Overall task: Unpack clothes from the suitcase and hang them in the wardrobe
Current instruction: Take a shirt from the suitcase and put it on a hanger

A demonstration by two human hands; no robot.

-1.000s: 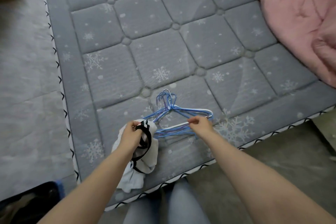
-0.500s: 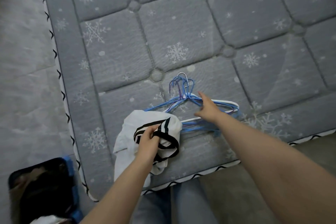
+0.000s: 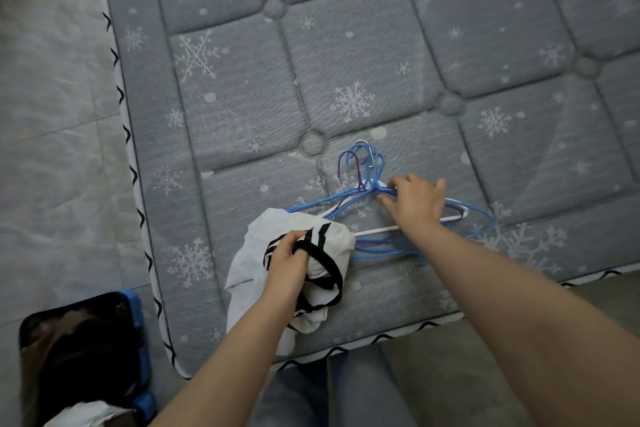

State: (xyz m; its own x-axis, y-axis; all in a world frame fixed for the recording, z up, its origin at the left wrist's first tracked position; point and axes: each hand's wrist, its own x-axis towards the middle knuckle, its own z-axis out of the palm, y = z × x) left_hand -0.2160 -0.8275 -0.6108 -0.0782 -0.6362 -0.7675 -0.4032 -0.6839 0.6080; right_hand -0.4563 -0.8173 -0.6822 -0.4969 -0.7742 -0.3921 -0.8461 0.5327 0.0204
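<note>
The suitcase lies open at lower left, with cloth showing inside. At lower centre the left hand grips a white garment by its black strap, fingers curled round it, on the mattress. Just beyond, the right hand pinches the neck of the hanger pile. Progress is judged early: one garment is out, none is on a hanger, and no wardrobe is in view. The quilted snowflake mattress fills the upper frame; pale floor runs along the left.
</note>
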